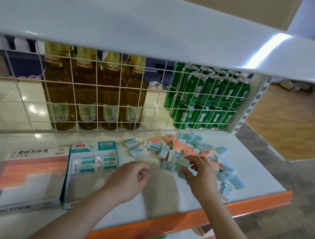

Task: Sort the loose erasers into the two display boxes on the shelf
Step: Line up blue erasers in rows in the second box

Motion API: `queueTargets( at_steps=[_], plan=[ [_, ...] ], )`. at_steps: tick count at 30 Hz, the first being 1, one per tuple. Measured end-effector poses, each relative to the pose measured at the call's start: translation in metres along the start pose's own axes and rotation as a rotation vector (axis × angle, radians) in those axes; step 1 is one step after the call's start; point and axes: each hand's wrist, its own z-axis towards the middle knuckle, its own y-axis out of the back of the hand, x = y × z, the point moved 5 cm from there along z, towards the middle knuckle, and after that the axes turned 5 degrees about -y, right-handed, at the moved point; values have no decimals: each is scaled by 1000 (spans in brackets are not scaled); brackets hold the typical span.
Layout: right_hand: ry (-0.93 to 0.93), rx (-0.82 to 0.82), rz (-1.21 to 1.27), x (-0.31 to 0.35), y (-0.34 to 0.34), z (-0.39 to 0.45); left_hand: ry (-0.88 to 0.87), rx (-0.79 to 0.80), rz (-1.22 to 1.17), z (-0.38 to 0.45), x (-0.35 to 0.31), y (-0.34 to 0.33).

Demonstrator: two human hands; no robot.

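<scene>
Head view: we pinch one teal-wrapped eraser off the loose pile and avoid dragging its neighbours. Our right hand touches the pile's near edge, fingers part-curled; whether it holds anything, cannot tell. Left hand hangs loosely curled, empty, between pile and teal box; orange box lies beyond.

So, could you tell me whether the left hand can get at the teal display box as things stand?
Probably yes: the left hand hovers just right of the teal display box, with nothing between them.
</scene>
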Motion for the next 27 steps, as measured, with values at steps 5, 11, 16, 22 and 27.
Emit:
queueTargets(
  at_steps=[5,11,16,22,27],
  plan=[
    [125,26,129,25,-7,-12,40,-117,-131,-3,-1,8],
    [201,47,152,40,-14,-19,94,-219,-216,-7,2,19],
    [184,83,182,42,-17,-22,38,-233,-296,-12,-3,25],
    [123,82,314,49,-19,-25,72,-227,-480,-15,-4,26],
    [48,97,419,51,-21,-29,98,-228,-512,-20,-4,26]
  ],
)
